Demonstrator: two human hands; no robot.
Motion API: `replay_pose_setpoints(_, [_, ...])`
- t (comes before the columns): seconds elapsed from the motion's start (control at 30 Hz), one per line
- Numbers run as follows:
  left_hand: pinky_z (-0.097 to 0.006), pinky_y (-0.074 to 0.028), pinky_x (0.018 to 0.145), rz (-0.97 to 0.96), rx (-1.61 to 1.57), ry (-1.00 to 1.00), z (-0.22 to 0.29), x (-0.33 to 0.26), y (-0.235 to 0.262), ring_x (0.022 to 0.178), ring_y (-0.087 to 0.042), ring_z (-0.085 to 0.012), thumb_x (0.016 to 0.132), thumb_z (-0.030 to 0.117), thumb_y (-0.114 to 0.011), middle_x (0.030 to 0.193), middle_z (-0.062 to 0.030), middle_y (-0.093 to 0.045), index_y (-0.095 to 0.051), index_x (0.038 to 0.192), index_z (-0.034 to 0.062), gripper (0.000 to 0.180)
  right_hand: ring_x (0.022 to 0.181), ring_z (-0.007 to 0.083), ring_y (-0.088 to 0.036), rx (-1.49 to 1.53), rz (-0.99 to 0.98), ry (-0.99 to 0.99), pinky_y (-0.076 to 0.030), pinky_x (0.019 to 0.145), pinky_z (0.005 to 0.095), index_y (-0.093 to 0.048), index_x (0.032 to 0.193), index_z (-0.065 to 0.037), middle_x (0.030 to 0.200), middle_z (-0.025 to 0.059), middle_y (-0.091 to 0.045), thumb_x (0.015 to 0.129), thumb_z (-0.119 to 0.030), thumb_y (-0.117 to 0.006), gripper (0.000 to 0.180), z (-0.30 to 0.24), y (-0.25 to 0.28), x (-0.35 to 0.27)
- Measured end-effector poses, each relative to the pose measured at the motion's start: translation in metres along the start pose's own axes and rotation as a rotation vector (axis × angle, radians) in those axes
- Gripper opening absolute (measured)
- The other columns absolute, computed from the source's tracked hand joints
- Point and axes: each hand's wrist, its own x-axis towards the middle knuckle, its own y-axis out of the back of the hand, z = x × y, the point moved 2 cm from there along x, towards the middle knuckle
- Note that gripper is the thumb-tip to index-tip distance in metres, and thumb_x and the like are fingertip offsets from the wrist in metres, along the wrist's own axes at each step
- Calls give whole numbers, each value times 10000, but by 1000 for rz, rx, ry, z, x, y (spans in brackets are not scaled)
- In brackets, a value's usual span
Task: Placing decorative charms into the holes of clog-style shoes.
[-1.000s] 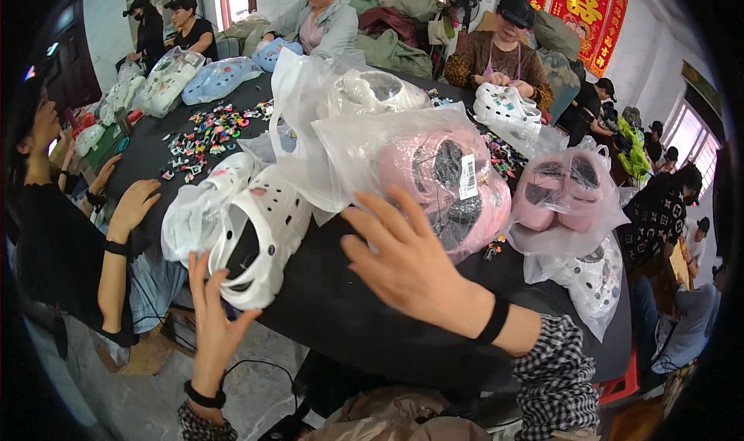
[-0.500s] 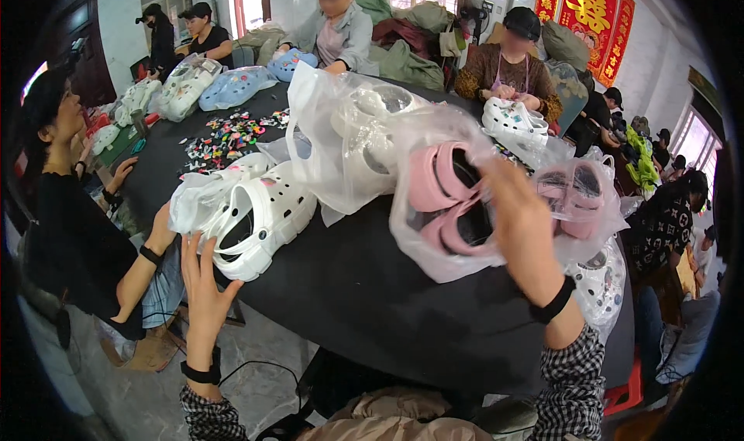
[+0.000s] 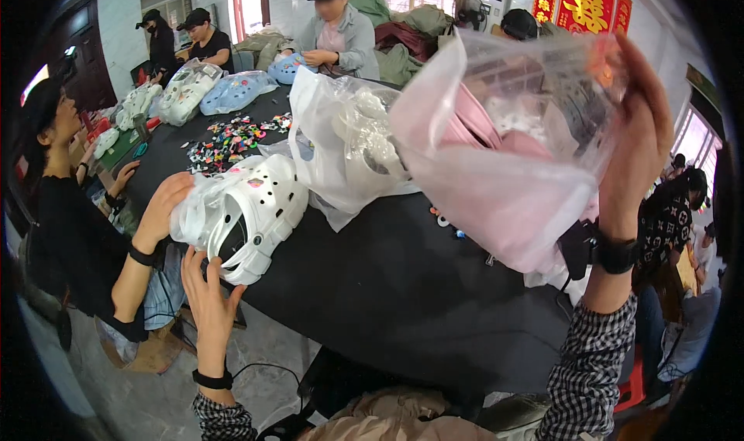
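Observation:
My right hand point(image 3: 642, 127), raised at the right, grips the top of a clear plastic bag point(image 3: 519, 224). Pink sandals point(image 3: 477, 119) show partly through the film, blurred by folds. At the left my left hand point(image 3: 208, 305) is open, fingers spread and fingertips against the near end of a white clog point(image 3: 267, 201) with dark holes and small charms. A co-worker's hand point(image 3: 164, 208) rests on the same clogs, where crumpled clear film point(image 3: 198, 208) lies. Behind the middle of the table stands another clear bag point(image 3: 333, 170) holding white shoes point(image 3: 368, 127).
A pile of colourful small charms point(image 3: 229, 142) lies on the black table point(image 3: 372, 309). Bagged white clogs point(image 3: 186, 92) and bagged blue ones point(image 3: 236, 92) sit at the far left. A person in black point(image 3: 70, 232) is close on my left; another in grey point(image 3: 345, 42) sits across.
My right hand has lifted the bag of pink sandals up and to the right, uncovering a few small charms on the table. My left hand stays at the white clog, which has shifted slightly.

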Motion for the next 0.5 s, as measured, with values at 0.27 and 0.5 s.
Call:
replay_pose_setpoints(0.27, [-535, -365, 1113, 108, -191, -186, 62, -7, -3, 1341, -439, -470, 723, -1, -792, 1429, -257, -468, -523, 1415, 32, 744, 1136, 159, -643, 564, -303, -340, -508, 1010, 295, -645, 1300, 12, 1244, 131, -683, 914, 77, -375, 476, 25, -49, 12])
replay_pose_setpoints(0.5, [-494, -452, 1025, -252, -878, -151, 93, -18, -19, 1203, -554, -431, 751, 21, -746, 1301, -223, -569, -602, 1187, -8, 460, 779, 163, -555, 851, -747, -195, -476, 825, 304, -705, 931, -3, 890, 105, -681, 901, 23, -503, 206, -17, -41, -3])
